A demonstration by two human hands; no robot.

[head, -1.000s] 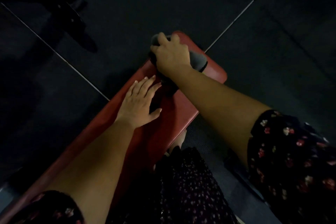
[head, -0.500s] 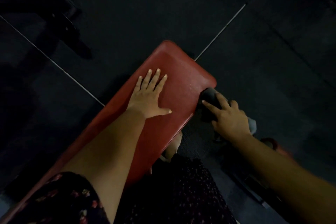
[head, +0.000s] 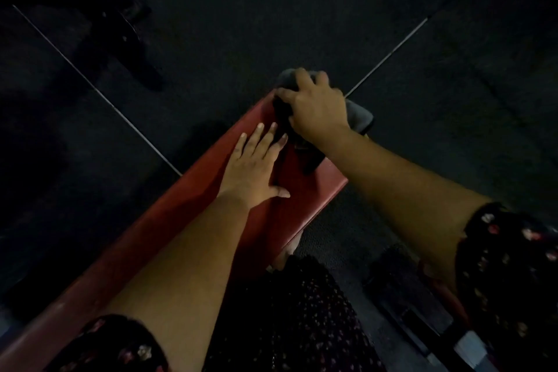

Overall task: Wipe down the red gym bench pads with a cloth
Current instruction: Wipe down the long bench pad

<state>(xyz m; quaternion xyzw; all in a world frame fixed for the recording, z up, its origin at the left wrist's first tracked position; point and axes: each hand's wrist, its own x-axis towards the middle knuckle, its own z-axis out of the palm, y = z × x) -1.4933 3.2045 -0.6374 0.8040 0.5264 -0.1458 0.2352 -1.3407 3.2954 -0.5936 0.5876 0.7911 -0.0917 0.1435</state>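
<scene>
At the far end of the red bench pad (head: 311,195), the right hand (head: 317,107) is curled over a dark grey cloth (head: 359,116), gripping it and pressing it onto the pad's end, with some cloth spilling over the edge. Just nearer along the pad, the left hand (head: 253,166) lies flat, fingers straight and slightly spread, holding nothing (fingertips almost at the cloth, can't tell if they touch). Beyond the pad is dark rubber floor (head: 271,9) with pale seams, and some black gym gear (head: 120,39) off to the pad's far left.
</scene>
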